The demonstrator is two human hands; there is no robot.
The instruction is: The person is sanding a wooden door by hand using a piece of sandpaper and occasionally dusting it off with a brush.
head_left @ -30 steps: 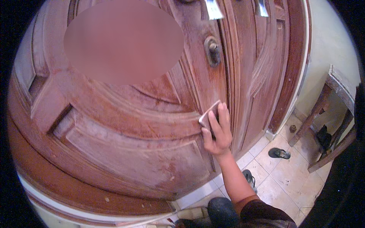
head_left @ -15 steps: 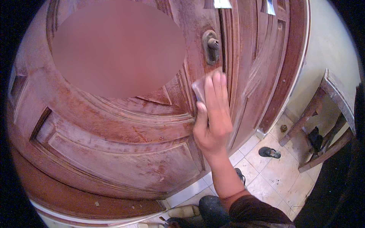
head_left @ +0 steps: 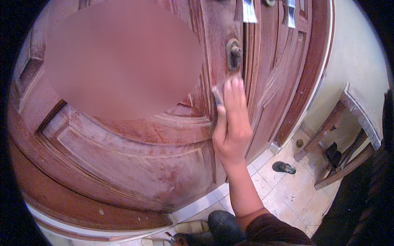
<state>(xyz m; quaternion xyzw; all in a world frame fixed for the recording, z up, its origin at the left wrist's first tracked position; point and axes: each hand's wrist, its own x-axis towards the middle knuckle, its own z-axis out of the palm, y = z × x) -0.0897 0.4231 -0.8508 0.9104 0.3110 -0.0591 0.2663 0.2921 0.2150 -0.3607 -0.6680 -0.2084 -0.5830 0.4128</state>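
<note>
My right hand (head_left: 234, 127) lies against a reddish-brown wooden door (head_left: 135, 176), fingers together and pointing up. Under the fingers and thumb is a flat greyish-brown piece of sandpaper (head_left: 217, 93), its left edge showing and the remainder covered by the hand. Just above the fingertips is the door's worn metal lock plate with a knob (head_left: 233, 55). The wood around the hand looks scuffed, with pale dusty patches over the panels and mouldings. My left hand is out of the picture. A blurred oval hides the door's upper left part.
Shiny metal handles (head_left: 249, 11) stick out at the top. A worn wooden stand (head_left: 365, 115) leans by the pale wall at the right. On the tiled floor (head_left: 262, 190) lie a dark sandal (head_left: 284, 167) and, lower down, a pair of beige shoes (head_left: 191, 227).
The view has shifted, so the door and lock plate sit lower in the picture. My right hand, still on the sandpaper, is slightly closer to the lock plate.
</note>
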